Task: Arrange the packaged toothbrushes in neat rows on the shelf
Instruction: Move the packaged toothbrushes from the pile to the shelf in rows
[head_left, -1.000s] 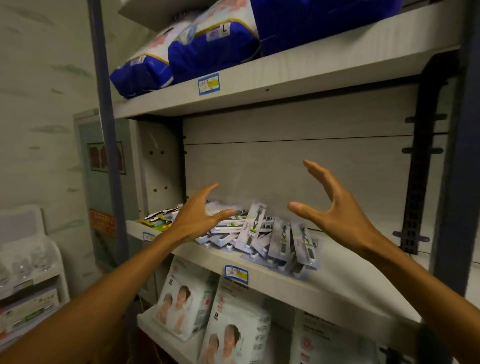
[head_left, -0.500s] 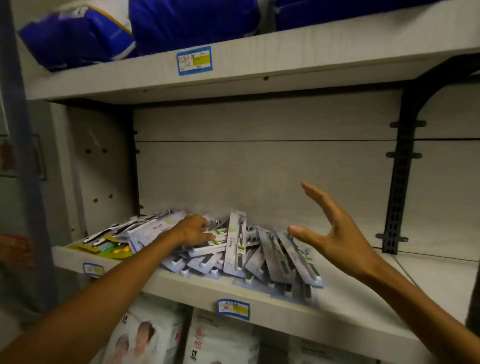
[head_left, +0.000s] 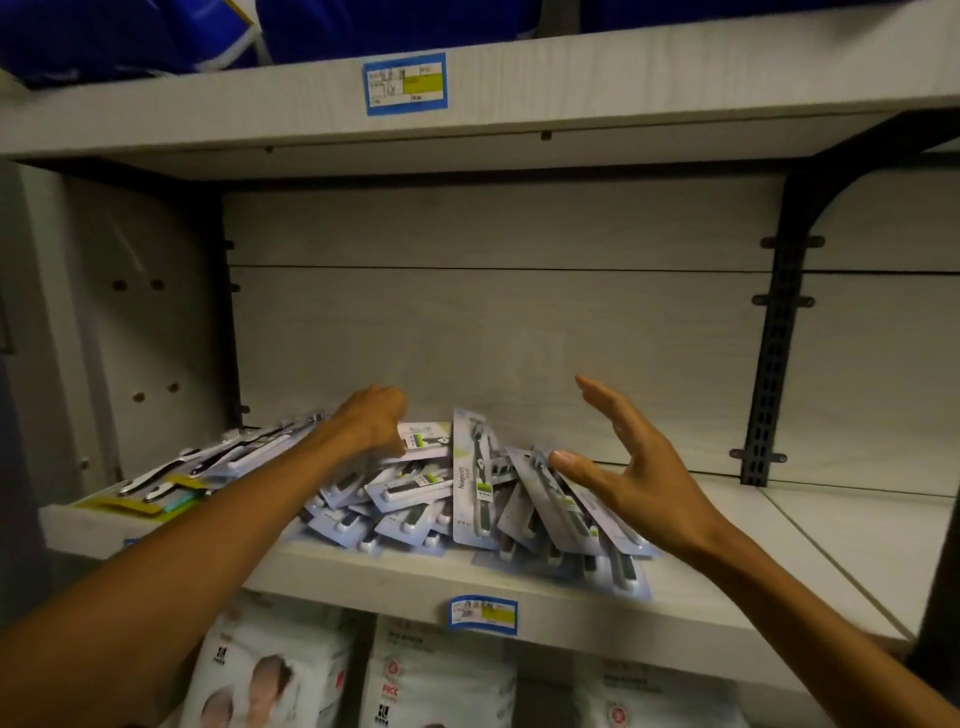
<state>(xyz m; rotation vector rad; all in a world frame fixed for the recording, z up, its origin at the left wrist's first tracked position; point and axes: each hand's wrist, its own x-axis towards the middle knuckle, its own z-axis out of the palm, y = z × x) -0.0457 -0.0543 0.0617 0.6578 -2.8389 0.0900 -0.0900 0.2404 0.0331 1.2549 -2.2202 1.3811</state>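
Note:
A loose heap of packaged toothbrushes (head_left: 467, 499), pale cards with dark brushes, lies on the middle shelf (head_left: 363, 577), spilling toward its front edge. One pack stands tilted upright in the middle of the heap. My left hand (head_left: 371, 421) is at the back top of the heap, fingers curled down and thumb on a pack; its fingertips are hidden. My right hand (head_left: 628, 467) hovers at the heap's right side with straight spread fingers, thumb tip close to a slanted pack.
Other toothbrush packs with yellow cards (head_left: 156, 488) lie at the shelf's left end. Bare shelf board extends right toward a black bracket (head_left: 774, 364). The upper shelf (head_left: 571, 88) carries blue packages (head_left: 130, 31). White diaper packs (head_left: 270, 675) stand below, under a price label (head_left: 483, 616).
The view has closed in on the shelf. My left hand went from open in the air down onto the heap and curled. My right hand lowered toward the heap's right side.

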